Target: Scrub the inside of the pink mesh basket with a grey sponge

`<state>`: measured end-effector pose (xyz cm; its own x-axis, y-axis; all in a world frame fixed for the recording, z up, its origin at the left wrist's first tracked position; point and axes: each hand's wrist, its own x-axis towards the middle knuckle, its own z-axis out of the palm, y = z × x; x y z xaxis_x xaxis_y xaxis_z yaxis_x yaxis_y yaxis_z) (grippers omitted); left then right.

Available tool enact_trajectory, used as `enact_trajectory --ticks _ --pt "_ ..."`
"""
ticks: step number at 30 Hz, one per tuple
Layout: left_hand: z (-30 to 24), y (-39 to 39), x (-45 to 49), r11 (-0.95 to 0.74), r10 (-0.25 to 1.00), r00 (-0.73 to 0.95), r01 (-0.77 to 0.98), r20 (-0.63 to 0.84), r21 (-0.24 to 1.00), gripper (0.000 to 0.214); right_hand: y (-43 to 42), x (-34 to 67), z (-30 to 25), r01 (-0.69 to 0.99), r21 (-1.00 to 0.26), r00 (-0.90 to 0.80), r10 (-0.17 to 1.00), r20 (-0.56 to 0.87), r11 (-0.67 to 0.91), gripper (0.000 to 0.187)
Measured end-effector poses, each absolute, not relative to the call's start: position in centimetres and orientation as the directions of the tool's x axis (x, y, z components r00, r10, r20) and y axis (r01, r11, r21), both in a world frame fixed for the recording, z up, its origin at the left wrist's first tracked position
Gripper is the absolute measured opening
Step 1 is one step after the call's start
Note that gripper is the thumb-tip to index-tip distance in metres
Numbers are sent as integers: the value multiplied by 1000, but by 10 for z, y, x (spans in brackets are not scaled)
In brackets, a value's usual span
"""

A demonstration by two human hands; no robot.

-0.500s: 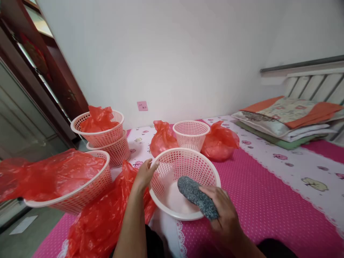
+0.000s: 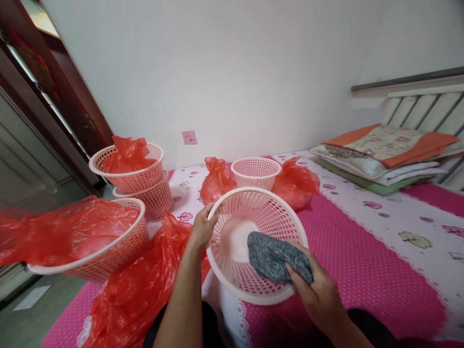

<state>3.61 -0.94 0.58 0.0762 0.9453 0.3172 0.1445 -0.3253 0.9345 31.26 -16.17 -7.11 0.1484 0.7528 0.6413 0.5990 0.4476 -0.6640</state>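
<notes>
- Over the bedspread [image 2: 362,251]: tilted pink basket [image 2: 237,241], likely light, stiff, best held by its rim.
- Left hand [image 2: 203,228]: fingers clasping the rim.
- Right hand [image 2: 321,292]: fingers pinching soft-looking grey cloth [image 2: 271,256] inside.

Pink note [image 2: 189,137] on the white wall [image 2: 261,72] — folded bedding [image 2: 384,145] off to the right.

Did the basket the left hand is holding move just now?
Yes. Against the pink note on the wall, the basket moved a little to the right.
</notes>
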Motion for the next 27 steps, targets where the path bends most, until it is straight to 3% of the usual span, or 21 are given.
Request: enact_trajectory --ticks 5,15,17,22,27 --pt "9 -16 44 -333 929 203 92 310 938 42 -140 311 -56 538 -769 160 854 495 345 33" --pt "9 -22 52 -242 944 231 -4 236 970 59 -70 271 -38 698 -532 -135 817 560 479 48" --pt "7 -21 52 -242 940 245 -19 239 970 58 -61 256 -47 739 -491 -228 856 463 462 43" --pt "4 -22 54 -278 918 285 -30 274 960 52 -64 237 -91 813 -415 -444 896 12 409 32" --pt "5 -23 57 -284 914 291 -35 281 958 53 -55 241 -104 829 -424 -449 885 -120 363 35"
